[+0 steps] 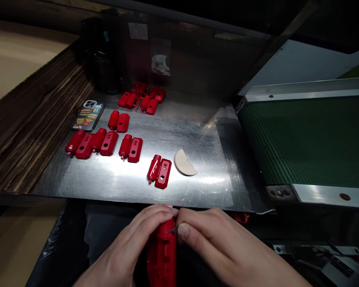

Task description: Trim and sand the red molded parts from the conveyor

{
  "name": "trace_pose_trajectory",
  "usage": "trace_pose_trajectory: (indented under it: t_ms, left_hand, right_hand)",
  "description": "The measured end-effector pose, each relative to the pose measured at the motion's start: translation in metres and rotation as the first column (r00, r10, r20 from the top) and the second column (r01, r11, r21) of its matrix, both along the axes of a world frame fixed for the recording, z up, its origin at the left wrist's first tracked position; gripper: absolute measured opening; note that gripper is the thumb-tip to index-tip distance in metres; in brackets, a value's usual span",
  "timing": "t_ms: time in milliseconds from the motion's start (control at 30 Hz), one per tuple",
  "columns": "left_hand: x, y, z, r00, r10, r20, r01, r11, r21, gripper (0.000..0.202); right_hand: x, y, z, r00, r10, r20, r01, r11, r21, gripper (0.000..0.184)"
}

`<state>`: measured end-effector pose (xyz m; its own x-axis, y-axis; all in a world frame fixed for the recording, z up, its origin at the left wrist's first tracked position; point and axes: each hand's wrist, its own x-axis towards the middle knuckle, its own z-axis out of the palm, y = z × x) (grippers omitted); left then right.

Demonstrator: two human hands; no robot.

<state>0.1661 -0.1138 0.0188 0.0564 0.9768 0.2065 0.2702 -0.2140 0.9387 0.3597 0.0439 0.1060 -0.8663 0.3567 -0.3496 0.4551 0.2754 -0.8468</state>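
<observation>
In front of the table's edge, my left hand [137, 235] is wrapped round a red moulded plastic part [163, 259] with a threaded-looking round end and a hollow, ribbed side. My right hand [215, 235] pinches a small dark blade [174, 230], whose tip touches the part near its round end; its handle is hidden in the fist. On the metal table ahead lies a pair of similar red pieces [164, 173], one cylindrical and one flat with a hole. Beside it is a beige half-round pad [184, 162].
More red pieces [131, 148] lie in pairs on the metal table [197, 127], with a cluster [143, 97] at the back. A phone [88, 115] rests by stacked cardboard [42, 99] on the left. A green conveyor belt [311, 139] stands right.
</observation>
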Motion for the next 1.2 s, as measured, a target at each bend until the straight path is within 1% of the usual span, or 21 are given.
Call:
trace_pose_trajectory:
  t_ms: [33,100,133,200,300,400,533,633,700,800,900,933,967,1033,1100,1133,1167,1200]
  left_hand:
    - [0.000,0.001,0.002,1.000,0.023,-0.014,-0.023,1.000,-0.004,0.101]
    - [0.002,0.003,0.005,0.996,0.058,-0.063,-0.058,0.998,-0.003,0.103]
    - [0.002,0.003,0.006,0.993,0.073,-0.096,-0.072,0.997,0.009,0.103]
    - [0.004,0.004,0.006,0.981,0.089,-0.170,-0.083,0.996,0.045,0.102]
    - [0.004,0.007,0.006,0.963,0.107,-0.246,-0.095,0.994,0.062,0.099]
    - [0.005,0.011,0.006,0.949,0.115,-0.294,-0.097,0.993,0.074,0.098]
    - [0.007,0.013,0.005,0.927,0.095,-0.362,-0.065,0.994,0.092,0.103]
    - [0.008,0.013,0.003,0.914,0.080,-0.399,-0.047,0.995,0.091,0.107]
    - [0.008,0.014,0.002,0.910,0.097,-0.403,-0.055,0.992,0.114,0.108]
    - [0.007,0.015,0.001,0.907,0.096,-0.410,-0.048,0.991,0.124,0.110]
    - [0.006,0.015,0.000,0.924,0.040,-0.380,-0.015,0.998,0.069,0.112]
    - [0.005,0.014,0.000,0.936,0.040,-0.349,-0.019,0.998,0.063,0.112]
    - [0.005,0.013,-0.001,0.949,0.048,-0.312,-0.034,0.998,0.052,0.113]
    - [0.004,0.010,-0.003,0.968,0.089,-0.234,-0.088,0.996,0.011,0.115]
    - [0.002,0.005,-0.009,0.980,0.142,-0.142,-0.157,0.983,-0.100,0.116]
    - [0.001,0.002,-0.012,0.982,0.172,-0.083,-0.184,0.967,-0.175,0.117]
    - [-0.001,-0.001,-0.016,0.979,0.205,-0.014,-0.202,0.948,-0.247,0.118]
    - [-0.002,-0.004,-0.020,0.969,0.237,0.065,-0.206,0.928,-0.309,0.119]
  right_hand:
    - [0.001,0.001,-0.005,0.996,-0.078,-0.051,0.074,0.995,-0.073,0.035]
    - [0.002,0.001,-0.017,0.957,-0.254,-0.138,0.223,0.953,-0.203,0.037]
    - [0.002,-0.001,-0.024,0.932,-0.319,-0.171,0.275,0.931,-0.240,0.036]
    - [0.001,-0.007,-0.037,0.898,-0.383,-0.218,0.331,0.912,-0.241,0.027]
    - [0.000,-0.019,-0.051,0.875,-0.392,-0.283,0.360,0.919,-0.161,0.011]
    - [-0.002,-0.026,-0.057,0.845,-0.413,-0.339,0.409,0.908,-0.088,0.003]
    - [-0.001,-0.024,-0.057,0.840,-0.395,-0.372,0.425,0.905,-0.001,0.005]
    - [0.000,-0.020,-0.058,0.842,-0.341,-0.418,0.401,0.914,0.060,0.010]
    - [0.001,-0.018,-0.057,0.852,-0.302,-0.428,0.369,0.926,0.081,0.012]
    - [0.000,-0.012,-0.055,0.892,-0.245,-0.381,0.299,0.950,0.090,0.014]
    - [-0.001,-0.003,-0.051,0.941,-0.165,-0.295,0.204,0.973,0.106,0.016]
    - [0.000,0.001,-0.050,0.947,-0.164,-0.277,0.202,0.973,0.115,0.017]
    - [0.002,0.004,-0.050,0.946,-0.190,-0.264,0.229,0.966,0.122,0.019]
    - [0.008,0.011,-0.052,0.911,-0.326,-0.251,0.365,0.922,0.126,0.027]
    - [0.019,0.018,-0.058,0.849,-0.481,-0.219,0.515,0.846,0.140,0.039]
    - [0.025,0.022,-0.062,0.820,-0.541,-0.189,0.570,0.801,0.182,0.043]
    - [0.032,0.027,-0.068,0.800,-0.580,-0.157,0.599,0.754,0.268,0.044]
    - [0.039,0.033,-0.074,0.788,-0.603,-0.127,0.600,0.704,0.381,0.043]
